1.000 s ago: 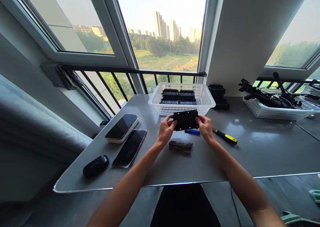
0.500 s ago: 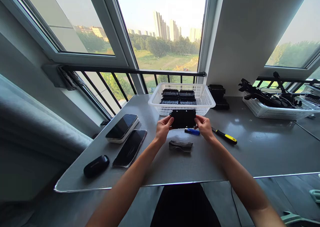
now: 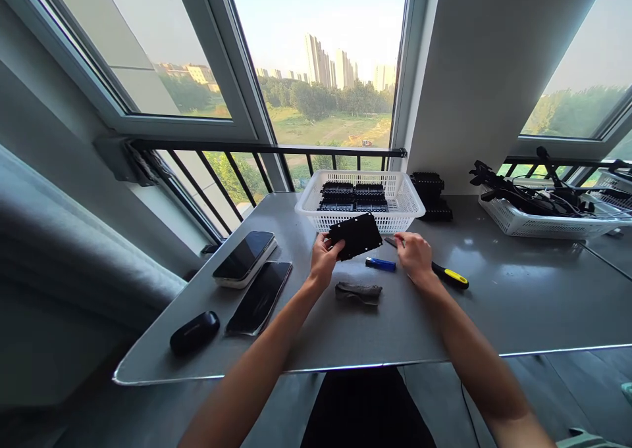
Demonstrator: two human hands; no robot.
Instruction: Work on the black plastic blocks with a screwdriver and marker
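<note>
L-hand grip (image 3: 324,258) pinches black plate (image 3: 358,236) by its L end; R hand (image 3: 415,256) is over screwdriver (image 3: 455,277) to grip's R, can't tell if held. Similar pcs (image 3: 338,189) in basket (image 3: 402,223) beyond grip, maybe done; this one's out, prob. unfinished.

Bright windows (image 3: 320,60); black railing (image 3: 266,149); grey table (image 3: 523,303)

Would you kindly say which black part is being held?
The flat, rectangular black plate in the left hand; other black parts lie in the white plastic basket, with a black stack beside it.
</note>
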